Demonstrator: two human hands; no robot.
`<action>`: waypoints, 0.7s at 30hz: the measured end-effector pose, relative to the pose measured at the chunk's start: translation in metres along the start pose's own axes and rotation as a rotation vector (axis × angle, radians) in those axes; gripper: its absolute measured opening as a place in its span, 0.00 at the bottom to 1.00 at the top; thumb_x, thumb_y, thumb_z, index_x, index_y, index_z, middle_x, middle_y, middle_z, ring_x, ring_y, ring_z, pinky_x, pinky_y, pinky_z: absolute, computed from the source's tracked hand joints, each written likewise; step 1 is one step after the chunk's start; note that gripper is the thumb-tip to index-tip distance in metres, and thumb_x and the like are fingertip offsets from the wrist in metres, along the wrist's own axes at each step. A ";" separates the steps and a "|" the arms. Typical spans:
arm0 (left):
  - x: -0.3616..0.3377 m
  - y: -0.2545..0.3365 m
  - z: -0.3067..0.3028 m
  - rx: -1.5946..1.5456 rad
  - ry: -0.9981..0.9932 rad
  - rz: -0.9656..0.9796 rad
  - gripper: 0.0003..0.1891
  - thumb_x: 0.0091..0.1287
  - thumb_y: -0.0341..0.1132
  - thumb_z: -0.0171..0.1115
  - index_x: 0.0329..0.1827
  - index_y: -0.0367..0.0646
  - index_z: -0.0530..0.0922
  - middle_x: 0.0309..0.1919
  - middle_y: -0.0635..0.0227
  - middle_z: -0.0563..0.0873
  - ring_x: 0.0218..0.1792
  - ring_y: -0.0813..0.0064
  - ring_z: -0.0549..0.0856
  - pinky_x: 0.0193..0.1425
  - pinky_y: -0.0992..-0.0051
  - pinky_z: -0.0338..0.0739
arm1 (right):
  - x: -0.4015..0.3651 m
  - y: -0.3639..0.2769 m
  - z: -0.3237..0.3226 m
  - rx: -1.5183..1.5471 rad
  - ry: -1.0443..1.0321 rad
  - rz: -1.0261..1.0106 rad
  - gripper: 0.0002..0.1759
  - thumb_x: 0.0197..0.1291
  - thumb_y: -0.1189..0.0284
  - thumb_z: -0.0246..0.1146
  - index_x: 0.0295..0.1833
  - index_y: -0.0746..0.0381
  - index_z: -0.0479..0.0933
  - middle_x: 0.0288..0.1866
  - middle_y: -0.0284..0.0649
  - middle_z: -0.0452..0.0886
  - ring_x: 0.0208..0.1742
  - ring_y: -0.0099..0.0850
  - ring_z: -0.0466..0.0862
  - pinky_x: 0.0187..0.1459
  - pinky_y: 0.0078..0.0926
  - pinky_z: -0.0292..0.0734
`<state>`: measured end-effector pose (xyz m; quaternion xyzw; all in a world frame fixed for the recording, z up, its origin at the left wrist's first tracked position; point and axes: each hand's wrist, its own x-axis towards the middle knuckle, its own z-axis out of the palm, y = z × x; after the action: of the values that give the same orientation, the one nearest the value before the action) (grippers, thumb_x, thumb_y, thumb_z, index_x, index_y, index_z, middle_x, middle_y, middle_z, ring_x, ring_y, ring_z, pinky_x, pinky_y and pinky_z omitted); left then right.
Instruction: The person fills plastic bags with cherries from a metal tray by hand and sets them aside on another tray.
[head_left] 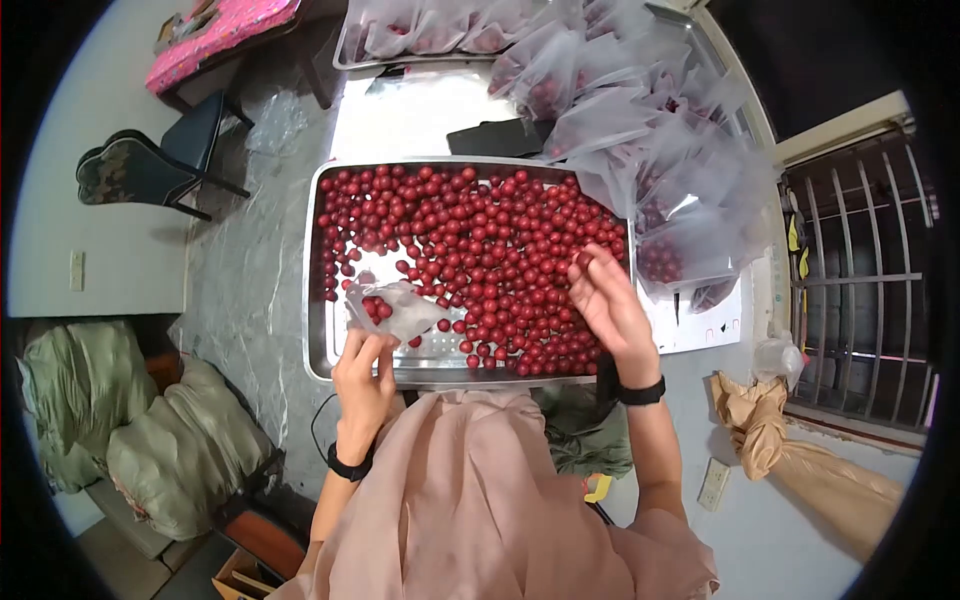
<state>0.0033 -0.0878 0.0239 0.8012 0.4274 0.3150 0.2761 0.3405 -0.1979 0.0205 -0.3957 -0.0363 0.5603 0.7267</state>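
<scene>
Small round dark-red fruits (pixel 480 235) fill most of a rectangular metal tray (pixel 311 250) in front of me. At the tray's near left, my left hand (pixel 364 375) pinches the edge of a clear plastic bag (pixel 408 312) with a few fruits in it. Over the right side of the tray, my right hand (pixel 617 312) has its fingers curled, with one red fruit (pixel 583 259) at the fingertips. Its palm side is partly hidden, so more fruits there cannot be made out. Both wrists wear black bands.
Filled clear plastic bags (pixel 690 190) crowd the table right of and behind the tray. Another tray of bags (pixel 440 30) stands at the back. A black flat object (pixel 495 138) lies behind the fruit tray. A chair (pixel 165 160) stands left, and a barred window (pixel 860 280) is right.
</scene>
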 end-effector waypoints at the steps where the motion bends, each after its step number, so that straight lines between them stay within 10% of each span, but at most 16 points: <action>1: 0.001 0.000 0.000 0.005 -0.007 0.004 0.11 0.60 0.16 0.64 0.39 0.43 0.83 0.33 0.64 0.80 0.28 0.63 0.82 0.31 0.67 0.75 | 0.012 -0.010 -0.011 -0.038 0.052 -0.072 0.15 0.76 0.76 0.59 0.65 0.60 0.73 0.55 0.37 0.81 0.56 0.31 0.84 0.54 0.28 0.83; 14: -0.003 0.001 -0.003 0.013 -0.025 -0.005 0.09 0.61 0.17 0.64 0.39 0.42 0.83 0.33 0.64 0.81 0.28 0.61 0.83 0.32 0.66 0.76 | 0.085 -0.104 0.015 -0.356 0.212 -0.517 0.16 0.73 0.72 0.65 0.63 0.61 0.74 0.49 0.33 0.82 0.49 0.24 0.83 0.51 0.23 0.80; 21: -0.003 0.001 -0.003 0.007 -0.013 -0.015 0.09 0.61 0.17 0.64 0.38 0.42 0.83 0.33 0.63 0.81 0.29 0.61 0.83 0.31 0.65 0.76 | 0.102 -0.071 -0.021 -0.363 0.181 -0.235 0.15 0.74 0.73 0.62 0.62 0.65 0.76 0.48 0.36 0.82 0.46 0.25 0.84 0.46 0.24 0.82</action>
<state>0.0000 -0.0902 0.0255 0.8008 0.4329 0.3063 0.2785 0.4444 -0.1274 0.0102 -0.5616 -0.1167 0.4185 0.7042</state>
